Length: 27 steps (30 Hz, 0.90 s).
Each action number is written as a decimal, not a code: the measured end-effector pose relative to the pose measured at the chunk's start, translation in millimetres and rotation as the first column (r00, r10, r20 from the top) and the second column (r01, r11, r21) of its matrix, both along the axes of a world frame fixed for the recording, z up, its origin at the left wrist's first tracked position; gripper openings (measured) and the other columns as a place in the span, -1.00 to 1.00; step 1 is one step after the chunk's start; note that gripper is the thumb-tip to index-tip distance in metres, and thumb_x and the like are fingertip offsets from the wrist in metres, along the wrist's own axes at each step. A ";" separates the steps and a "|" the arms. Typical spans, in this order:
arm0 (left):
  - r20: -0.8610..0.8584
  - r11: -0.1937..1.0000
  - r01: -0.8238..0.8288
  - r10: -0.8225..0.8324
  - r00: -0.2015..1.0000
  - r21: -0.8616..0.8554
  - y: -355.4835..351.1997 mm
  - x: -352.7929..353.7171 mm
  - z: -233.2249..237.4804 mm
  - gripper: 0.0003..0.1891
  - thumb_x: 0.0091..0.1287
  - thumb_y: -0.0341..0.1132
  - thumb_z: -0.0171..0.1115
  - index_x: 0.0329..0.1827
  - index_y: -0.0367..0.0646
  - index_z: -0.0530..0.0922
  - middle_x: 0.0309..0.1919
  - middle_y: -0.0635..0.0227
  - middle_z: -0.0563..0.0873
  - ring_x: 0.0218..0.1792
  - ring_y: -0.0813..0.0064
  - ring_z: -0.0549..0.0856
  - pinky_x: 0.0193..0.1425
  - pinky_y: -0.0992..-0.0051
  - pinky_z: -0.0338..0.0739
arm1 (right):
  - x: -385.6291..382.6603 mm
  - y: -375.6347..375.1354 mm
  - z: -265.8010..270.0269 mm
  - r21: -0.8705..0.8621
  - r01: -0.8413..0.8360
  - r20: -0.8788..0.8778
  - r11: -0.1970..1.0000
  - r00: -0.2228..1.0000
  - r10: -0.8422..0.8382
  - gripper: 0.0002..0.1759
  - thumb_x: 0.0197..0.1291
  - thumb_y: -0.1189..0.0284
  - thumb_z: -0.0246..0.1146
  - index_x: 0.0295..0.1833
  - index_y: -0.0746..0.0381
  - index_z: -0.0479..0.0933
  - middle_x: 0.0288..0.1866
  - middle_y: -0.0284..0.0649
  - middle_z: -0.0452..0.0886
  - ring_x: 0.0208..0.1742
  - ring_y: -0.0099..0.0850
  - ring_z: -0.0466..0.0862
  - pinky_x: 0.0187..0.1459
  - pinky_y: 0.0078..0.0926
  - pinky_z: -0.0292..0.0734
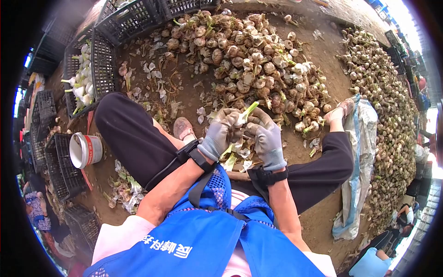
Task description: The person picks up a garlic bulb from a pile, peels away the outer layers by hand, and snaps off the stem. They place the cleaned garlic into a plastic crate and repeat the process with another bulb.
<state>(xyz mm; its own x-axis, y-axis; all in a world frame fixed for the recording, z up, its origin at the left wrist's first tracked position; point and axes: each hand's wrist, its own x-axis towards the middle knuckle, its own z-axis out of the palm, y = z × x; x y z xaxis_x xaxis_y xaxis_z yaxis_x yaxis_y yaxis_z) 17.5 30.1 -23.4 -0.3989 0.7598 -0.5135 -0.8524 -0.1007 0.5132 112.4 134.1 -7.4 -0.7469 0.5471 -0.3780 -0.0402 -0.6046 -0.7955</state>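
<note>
Both hands wear grey gloves and meet in front of me above the ground. My left hand is closed around a garlic bulb, pale, with a short green stem pointing up and right. From the other side, my right hand has its fingers bent and pressed together at the bulb's edge; its exact grip is partly hidden. Loose garlic skins lie below, between my legs. Just beyond the hands a large heap of unpeeled garlic spreads over the dirt floor.
At left, a black crate holds white garlic bulbs with stems. A white bucket lies near my left knee, beside more black crates. On the right are a plastic sack and another long garlic pile. Other people sit at the edges.
</note>
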 end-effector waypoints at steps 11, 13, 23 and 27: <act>-0.574 0.994 -0.067 0.008 0.819 -0.081 3.9 7.6 13.7 -0.76 0.29 -0.28 0.15 -0.08 -0.21 0.44 -0.37 0.41 0.58 -0.53 0.76 0.51 -0.56 0.74 0.39 | -4.4 -11.5 -3.6 0.022 0.136 0.025 0.990 0.990 -0.136 -0.51 -0.12 0.78 0.03 0.05 0.42 0.44 -0.21 -0.18 0.60 -0.32 -0.52 0.60 -0.32 -0.68 0.53; -0.334 0.995 -0.002 -0.031 0.942 -0.099 -4.8 4.6 2.7 -0.67 0.39 -0.08 -0.10 -0.13 -0.16 0.46 -0.67 0.51 0.43 -0.81 0.78 0.25 -0.80 0.73 0.05 | -3.1 -13.8 -6.7 -0.042 0.106 0.012 0.993 0.994 -0.106 -0.50 -0.14 0.79 0.01 0.04 0.44 0.43 -0.18 -0.13 0.60 -0.26 -0.45 0.63 -0.27 -0.63 0.57; -0.138 0.966 0.259 -0.256 0.957 0.002 10.1 -12.7 -39.1 -0.58 0.41 -0.06 -0.11 -0.16 -0.29 0.52 -0.50 0.33 0.62 -0.62 0.62 0.52 -0.59 0.63 0.41 | 19.7 -2.4 3.7 -0.285 -0.090 -0.219 0.954 0.975 0.027 -0.41 -0.07 0.66 0.09 0.20 0.45 0.28 -0.04 -0.06 0.56 -0.14 -0.35 0.63 -0.13 -0.52 0.56; -0.851 0.993 0.086 -0.115 0.513 -0.083 10.7 -2.9 -6.6 -0.68 0.41 -0.21 -0.03 0.04 -0.28 0.44 -0.34 0.46 0.56 -0.39 0.70 0.51 -0.29 0.69 0.44 | 17.8 3.7 5.8 -0.145 -0.007 -0.111 0.989 0.994 -0.009 -0.50 0.04 0.65 0.04 0.18 0.43 0.32 -0.03 -0.09 0.55 -0.14 -0.35 0.62 -0.16 -0.49 0.58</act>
<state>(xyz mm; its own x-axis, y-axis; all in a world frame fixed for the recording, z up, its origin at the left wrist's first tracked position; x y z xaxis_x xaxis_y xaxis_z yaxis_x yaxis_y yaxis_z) 14.6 40.8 -30.0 -0.5778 0.8161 0.0101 -0.0075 -0.0176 0.9998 130.2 137.8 -1.6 -0.7880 0.4933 -0.3684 -0.1239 -0.7131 -0.6900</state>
